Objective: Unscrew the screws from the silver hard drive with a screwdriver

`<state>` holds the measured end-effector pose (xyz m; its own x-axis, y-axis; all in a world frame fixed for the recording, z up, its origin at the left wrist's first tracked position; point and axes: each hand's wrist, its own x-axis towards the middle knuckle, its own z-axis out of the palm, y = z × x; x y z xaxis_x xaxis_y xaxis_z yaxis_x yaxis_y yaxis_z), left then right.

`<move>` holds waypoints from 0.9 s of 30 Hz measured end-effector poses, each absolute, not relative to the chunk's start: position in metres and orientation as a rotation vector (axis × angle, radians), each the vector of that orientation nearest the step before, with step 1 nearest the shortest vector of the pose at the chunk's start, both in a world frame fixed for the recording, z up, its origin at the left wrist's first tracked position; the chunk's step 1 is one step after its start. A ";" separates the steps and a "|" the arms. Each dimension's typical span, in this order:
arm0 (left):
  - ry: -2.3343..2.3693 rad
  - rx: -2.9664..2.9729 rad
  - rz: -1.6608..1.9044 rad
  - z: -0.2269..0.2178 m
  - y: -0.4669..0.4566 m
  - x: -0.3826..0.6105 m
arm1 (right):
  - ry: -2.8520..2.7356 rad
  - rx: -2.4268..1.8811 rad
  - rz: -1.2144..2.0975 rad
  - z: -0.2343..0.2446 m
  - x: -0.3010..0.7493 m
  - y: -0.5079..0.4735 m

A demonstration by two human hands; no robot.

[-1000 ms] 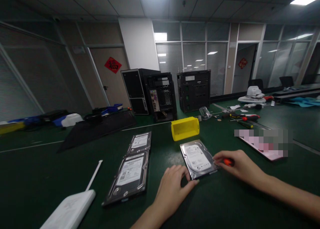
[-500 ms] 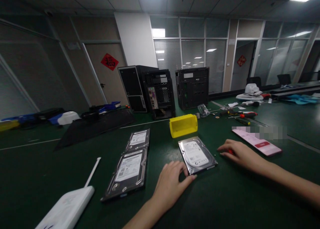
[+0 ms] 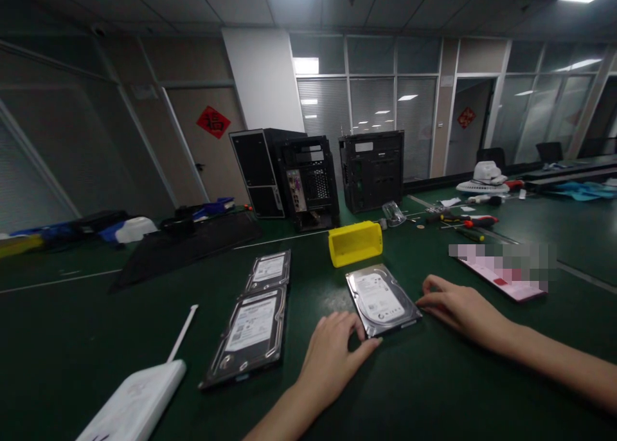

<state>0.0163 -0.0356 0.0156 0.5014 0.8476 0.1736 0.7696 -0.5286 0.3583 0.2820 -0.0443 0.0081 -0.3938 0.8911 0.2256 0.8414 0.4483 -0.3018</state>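
A silver hard drive [image 3: 382, 299] with a white label lies flat in front of me. My left hand [image 3: 332, 351] is curved around its near left corner, thumb along the near edge and fingers at the left side. At the drive's right corner is my right hand [image 3: 450, 309], its thumb and fingertips brought together in a pinch. Whatever is between those fingertips is too small to make out. Left of the drive rest two more hard drives, a nearer one [image 3: 250, 332] and a farther one [image 3: 270, 269], end to end with labels up.
Behind the drive stands a yellow plastic bin [image 3: 355, 243] on its side. Computer cases [image 3: 371, 171] line the back. A pink-screened phone [image 3: 506, 277], screwdrivers and pliers [image 3: 475, 221] lie right. A white device with a thin arm [image 3: 135, 399] is at front left.
My right hand's fingertips have come in to the drive's right corner, where a small bright speck lay. A red bit beneath that hand is now hidden. My left hand stays at the drive.
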 end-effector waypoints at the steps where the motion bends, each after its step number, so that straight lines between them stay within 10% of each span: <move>1: 1.376 2.512 0.487 0.015 -0.035 0.016 | -2.341 -1.467 0.192 0.009 0.282 -0.044; 27: 1.339 2.493 0.502 0.017 -0.037 0.016 | -2.422 -1.420 0.039 0.005 0.269 -0.060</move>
